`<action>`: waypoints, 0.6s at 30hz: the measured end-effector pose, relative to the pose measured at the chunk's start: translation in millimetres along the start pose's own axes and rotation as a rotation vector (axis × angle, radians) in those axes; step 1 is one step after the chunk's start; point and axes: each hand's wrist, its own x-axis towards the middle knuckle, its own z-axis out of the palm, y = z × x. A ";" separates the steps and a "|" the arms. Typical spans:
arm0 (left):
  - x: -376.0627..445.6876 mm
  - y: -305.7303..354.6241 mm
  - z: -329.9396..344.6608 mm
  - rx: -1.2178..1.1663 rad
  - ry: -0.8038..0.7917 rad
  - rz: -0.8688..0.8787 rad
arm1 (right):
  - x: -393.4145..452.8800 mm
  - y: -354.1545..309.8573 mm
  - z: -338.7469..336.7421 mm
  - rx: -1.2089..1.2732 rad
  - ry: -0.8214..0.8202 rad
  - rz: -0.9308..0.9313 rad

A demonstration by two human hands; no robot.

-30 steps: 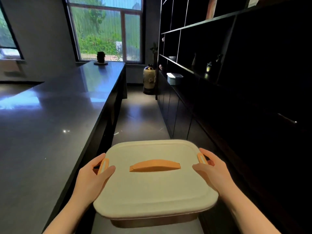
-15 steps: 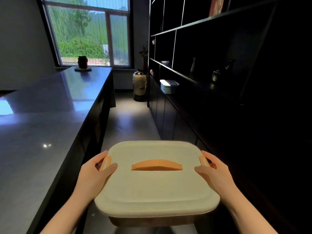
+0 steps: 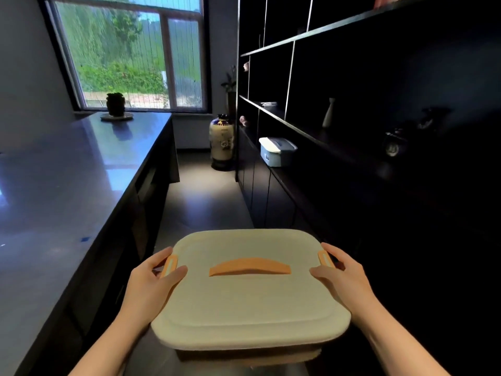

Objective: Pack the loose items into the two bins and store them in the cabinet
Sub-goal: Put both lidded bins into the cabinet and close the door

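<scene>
Dark aisle between the long grey counter (image 3: 67, 191) and the black cabinet (image 3: 271, 202) wall.

I carry the cream-lidded bin (image 3: 249, 297) level in front of me, over the floor. My left hand (image 3: 151, 283) and right hand (image 3: 344, 278) each grip a side by its orange latch (image 3: 168, 265), thumbs over the lid, fingers curled under the rim; I judge that this keeps the lid seated. The blue bin (image 3: 278, 151) already sits on the cabinet ledge ahead, so I judge mine goes near it.

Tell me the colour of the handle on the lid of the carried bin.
Orange: the handle sits on the cream lid, seen in the head view.
</scene>
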 end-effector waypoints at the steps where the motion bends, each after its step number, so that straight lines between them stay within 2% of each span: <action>1: 23.4 -5.2 5.0 0.002 -0.012 0.007 | 18.1 1.0 9.5 -0.005 0.008 -0.001; 10: 245.3 -20.6 45.0 -0.060 -0.118 0.007 | 182.6 -11.2 96.4 0.000 0.130 0.047; 18: 395.8 -16.5 117.7 0.030 -0.230 0.094 | 318.8 -12.1 114.3 0.024 0.248 0.054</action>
